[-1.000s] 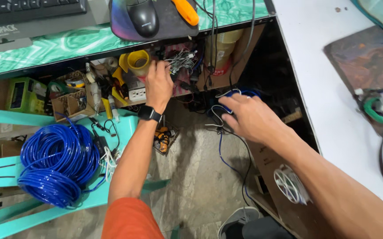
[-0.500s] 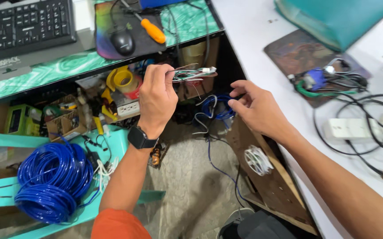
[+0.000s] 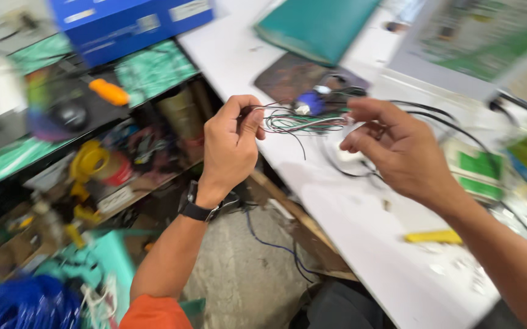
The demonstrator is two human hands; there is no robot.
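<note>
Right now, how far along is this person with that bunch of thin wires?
Already done: the bundle of thin wires is up over the white table, off the cluttered shelf. In hand: the left hand pinches one end, and the right hand takes the other. Left: the strands look loose and tangled; nothing looks joined yet, though blur hides detail.

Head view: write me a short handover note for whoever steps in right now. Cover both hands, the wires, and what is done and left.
Left hand: shut on one end of the bundle of thin wires, lifted over the edge of the white table.
Right hand: at the bundle's other end, fingers curled around it; the picture is too blurred to confirm a firm grip.
Done: bundle is up off the floor, stretched between both hands.
Left: strands remain tangled; a yellow tool lies unused on the table.
</note>
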